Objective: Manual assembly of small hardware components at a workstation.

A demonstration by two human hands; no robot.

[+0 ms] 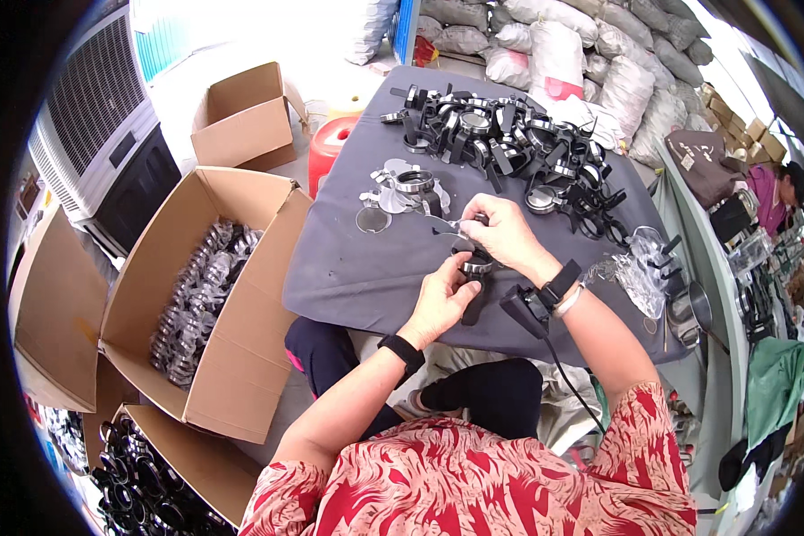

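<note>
On the grey-covered table (330, 268), my left hand (439, 299) is closed round a metal-rimmed ring piece with a black handle (476, 262). Just above it, my right hand (505, 234) pinches a small dark-ended item (481, 218). Thin, shiny pieces show by its fingertips; their kind is hard to make out. Left of my hands lies a thin round disc (373, 220), beside a metal ring piece (414, 182) resting among clear discs. A large heap of black-handled ring pieces (496, 134) covers the table's far side.
A cardboard box (250, 348) of bagged pieces stands left, above another box of black parts (147, 482). A red stool (330, 147) touches the table's left side. A black device with a cable (524, 310) sits near my right wrist, by a clear plastic bag (645, 277).
</note>
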